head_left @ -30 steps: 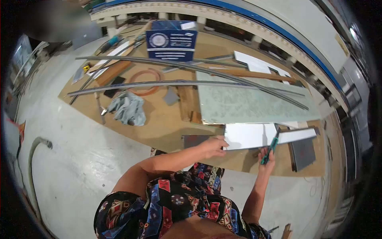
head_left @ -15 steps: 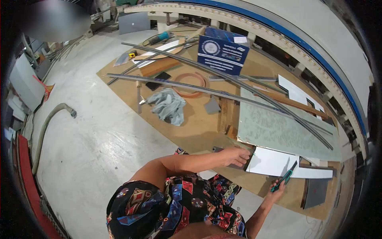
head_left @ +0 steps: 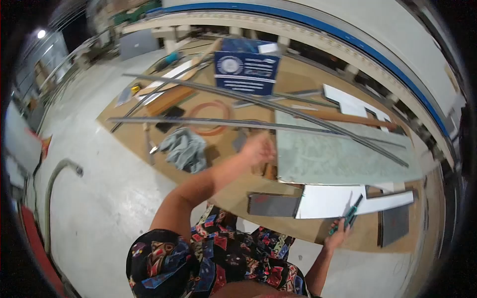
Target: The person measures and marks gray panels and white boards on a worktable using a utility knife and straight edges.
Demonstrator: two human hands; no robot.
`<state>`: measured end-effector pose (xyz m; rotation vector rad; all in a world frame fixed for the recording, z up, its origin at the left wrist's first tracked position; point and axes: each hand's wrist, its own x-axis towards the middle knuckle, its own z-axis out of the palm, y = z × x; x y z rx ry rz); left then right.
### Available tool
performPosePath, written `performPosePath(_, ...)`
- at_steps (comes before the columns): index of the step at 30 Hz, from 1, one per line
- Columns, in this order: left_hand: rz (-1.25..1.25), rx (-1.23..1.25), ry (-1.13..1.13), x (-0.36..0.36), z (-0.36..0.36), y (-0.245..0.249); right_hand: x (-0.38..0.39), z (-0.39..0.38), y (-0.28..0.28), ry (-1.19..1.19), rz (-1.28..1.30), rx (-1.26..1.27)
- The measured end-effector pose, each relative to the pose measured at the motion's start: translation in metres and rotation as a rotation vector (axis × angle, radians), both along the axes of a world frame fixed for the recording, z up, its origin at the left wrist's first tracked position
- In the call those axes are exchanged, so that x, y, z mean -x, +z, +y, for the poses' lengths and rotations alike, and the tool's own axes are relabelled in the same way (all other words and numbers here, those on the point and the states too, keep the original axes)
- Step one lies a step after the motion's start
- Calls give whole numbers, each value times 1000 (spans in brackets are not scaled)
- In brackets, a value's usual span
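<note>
My right hand (head_left: 339, 234) is closed around a teal-and-black utility knife (head_left: 350, 216), its blade pointing up over a white L-shaped piece (head_left: 325, 201). Motion blurs my left hand (head_left: 259, 149), which is over the table beside the left edge of a pale green sheet (head_left: 343, 156); its fingers look curled, but whether they hold anything does not show. A dark grey panel (head_left: 273, 205) adjoins the white piece's left end. Below my left hand, a small wooden block (head_left: 270, 172) is partly visible, and a grey piece (head_left: 239, 142) is half hidden behind the hand.
Long metal strips (head_left: 218, 121) cross the brown table (head_left: 226, 191). A blue box (head_left: 246, 72) stands at the back. On the left lie a grey-green cloth (head_left: 185, 150), a coiled brown band (head_left: 191, 124) and a dark phone-like slab (head_left: 170, 118). Another dark panel (head_left: 395, 226) rests at the right.
My left hand has moved up and away from the white piece's left end, uncovering the dark panel there. My right hand still holds the knife over the white piece. The camera view has shifted.
</note>
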<state>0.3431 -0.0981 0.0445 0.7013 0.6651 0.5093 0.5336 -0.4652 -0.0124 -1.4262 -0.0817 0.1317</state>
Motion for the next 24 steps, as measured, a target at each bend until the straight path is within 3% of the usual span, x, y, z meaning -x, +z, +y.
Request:
performPosePath(2,35,-1,48,-7,29,8,-10,-3,-23,-40,-75,91)
performPosePath(7,30,87,203,-33,111,-13,0,10,-23,-103,-239,35)
performPosePath(8,-70,30,171,-33,122,-19,-3,10,-25,-161,-380,176)
performPosePath(9,3,8,152,-41,149,-38,-3,8,-27,-180,-376,228)
performPosePath(11,-26,30,247,-52,155,-25,-5,11,-25,-232,-384,294)
performPosePath(14,34,70,290,-60,170,-20,11,19,14,-148,-163,274)
performPosePath(17,78,81,344,-77,179,-26,-3,8,-27,-167,-275,294)
performPosePath(24,54,210,361,-95,218,-54,-2,10,-26,-154,-199,232)
